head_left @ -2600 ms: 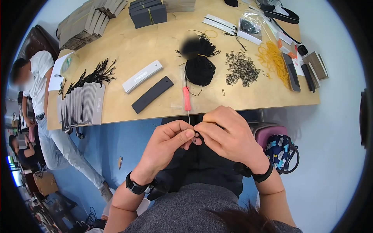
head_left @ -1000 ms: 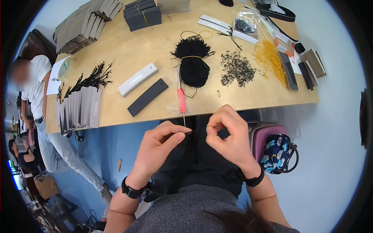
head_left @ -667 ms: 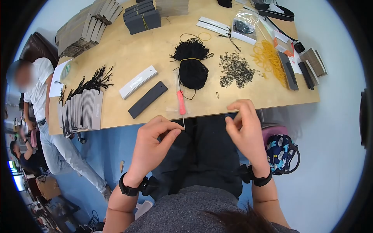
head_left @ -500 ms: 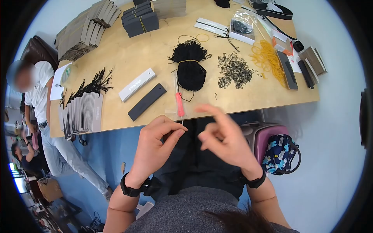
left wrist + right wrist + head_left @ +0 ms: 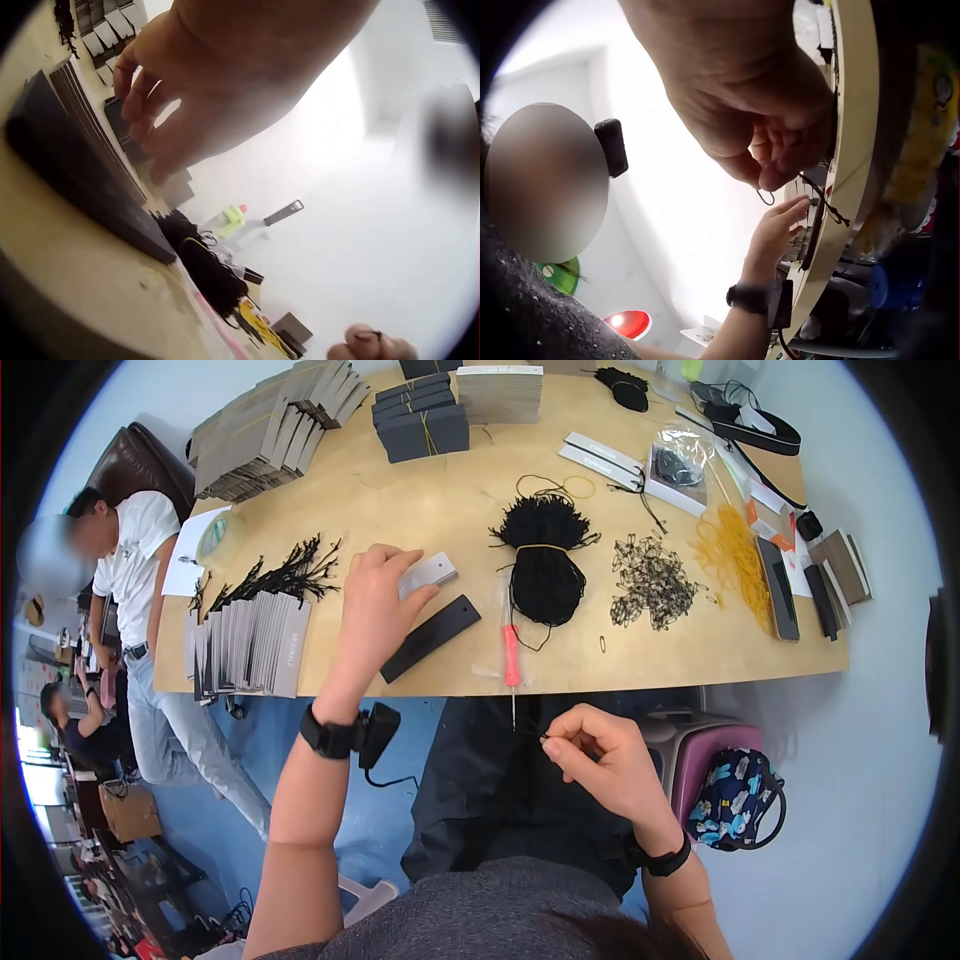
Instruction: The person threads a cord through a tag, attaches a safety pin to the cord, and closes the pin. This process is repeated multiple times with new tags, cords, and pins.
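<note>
In the head view my left hand (image 5: 378,610) reaches over the table, fingers apart, beside the light grey tag stack (image 5: 430,573); whether they touch it I cannot tell. The dark tag stack (image 5: 432,639) lies just nearer. Below the table edge my right hand (image 5: 605,760) pinches a thin black cord. The right wrist view shows a small thin loop (image 5: 766,198) under those fingertips and a knotted cord end (image 5: 832,209) beside them. A pink-handled tool (image 5: 512,656) juts over the edge, its shaft left of the right hand. The black cord bundle (image 5: 548,585) lies beyond.
Safety pins (image 5: 652,582) lie in a pile right of the bundle, with yellow bands (image 5: 735,560) and a phone (image 5: 777,590) farther right. At the left are tags with cords (image 5: 250,645). Card stacks (image 5: 270,435) stand at the back. A person (image 5: 135,560) is at the left.
My left hand has left the spot near the tool tip and moved up and left to the light grey stack. The right hand, empty-looking half a second ago, now pinches the cord. The head view has shifted.
</note>
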`<move>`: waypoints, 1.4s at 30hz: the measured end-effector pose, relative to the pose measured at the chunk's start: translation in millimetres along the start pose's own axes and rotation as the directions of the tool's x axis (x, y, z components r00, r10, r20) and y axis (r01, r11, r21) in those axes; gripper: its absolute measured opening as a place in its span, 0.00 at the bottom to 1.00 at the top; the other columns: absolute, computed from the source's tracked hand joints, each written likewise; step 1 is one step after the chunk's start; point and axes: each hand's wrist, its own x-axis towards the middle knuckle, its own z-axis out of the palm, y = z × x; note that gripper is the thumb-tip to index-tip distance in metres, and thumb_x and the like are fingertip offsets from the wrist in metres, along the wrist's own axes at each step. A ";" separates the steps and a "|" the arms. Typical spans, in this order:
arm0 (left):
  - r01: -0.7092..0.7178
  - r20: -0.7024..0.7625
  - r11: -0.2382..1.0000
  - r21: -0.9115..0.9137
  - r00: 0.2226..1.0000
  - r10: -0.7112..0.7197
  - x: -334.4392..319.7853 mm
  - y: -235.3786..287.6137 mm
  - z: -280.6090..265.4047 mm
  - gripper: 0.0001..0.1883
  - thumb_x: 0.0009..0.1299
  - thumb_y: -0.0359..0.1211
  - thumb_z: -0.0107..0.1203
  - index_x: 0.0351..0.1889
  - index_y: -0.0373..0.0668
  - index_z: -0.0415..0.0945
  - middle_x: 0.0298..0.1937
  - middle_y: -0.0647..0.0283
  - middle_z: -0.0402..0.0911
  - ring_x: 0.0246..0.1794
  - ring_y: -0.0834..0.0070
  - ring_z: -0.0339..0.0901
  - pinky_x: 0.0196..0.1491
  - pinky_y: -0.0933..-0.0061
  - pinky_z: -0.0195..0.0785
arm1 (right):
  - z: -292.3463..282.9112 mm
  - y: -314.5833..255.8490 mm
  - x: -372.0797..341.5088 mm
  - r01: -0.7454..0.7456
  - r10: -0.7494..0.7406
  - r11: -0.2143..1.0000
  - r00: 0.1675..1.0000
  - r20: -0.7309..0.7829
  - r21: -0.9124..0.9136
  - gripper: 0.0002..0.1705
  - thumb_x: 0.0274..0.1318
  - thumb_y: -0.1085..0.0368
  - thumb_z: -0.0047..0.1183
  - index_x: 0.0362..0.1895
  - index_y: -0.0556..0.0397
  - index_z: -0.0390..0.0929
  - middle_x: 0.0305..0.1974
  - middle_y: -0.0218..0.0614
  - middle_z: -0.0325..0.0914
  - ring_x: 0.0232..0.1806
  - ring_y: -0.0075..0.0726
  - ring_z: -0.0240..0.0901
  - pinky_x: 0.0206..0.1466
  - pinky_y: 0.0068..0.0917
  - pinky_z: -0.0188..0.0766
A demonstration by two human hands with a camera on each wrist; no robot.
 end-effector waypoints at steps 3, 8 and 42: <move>0.177 0.215 0.979 -0.100 0.965 -0.152 6.7 -18.0 5.5 0.16 0.60 0.31 0.67 0.46 0.37 0.84 0.41 0.53 0.82 0.42 0.57 0.79 0.47 0.61 0.72 | -2.7 -1.0 -6.1 0.019 -0.021 0.998 0.999 -0.024 -0.057 0.04 0.63 0.70 0.59 0.36 0.58 0.79 0.26 0.26 0.75 0.24 0.16 0.66 0.29 0.17 0.63; 0.189 0.119 0.979 -0.076 0.977 -0.180 6.1 -2.8 -10.4 0.15 0.58 0.31 0.68 0.42 0.37 0.84 0.41 0.52 0.83 0.42 0.57 0.80 0.47 0.61 0.73 | -3.5 1.3 -10.6 0.021 -0.023 0.997 0.999 -0.026 -0.076 0.04 0.61 0.71 0.60 0.36 0.58 0.79 0.27 0.28 0.74 0.24 0.16 0.65 0.29 0.18 0.62; 0.210 0.233 0.963 -0.168 0.958 -0.169 -23.4 24.0 -4.8 0.15 0.55 0.28 0.67 0.41 0.33 0.83 0.37 0.53 0.84 0.36 0.65 0.81 0.44 0.68 0.75 | 3.4 9.8 -23.0 0.020 -0.018 0.997 0.999 0.027 -0.078 0.05 0.62 0.69 0.61 0.38 0.57 0.79 0.28 0.29 0.75 0.24 0.18 0.68 0.29 0.19 0.65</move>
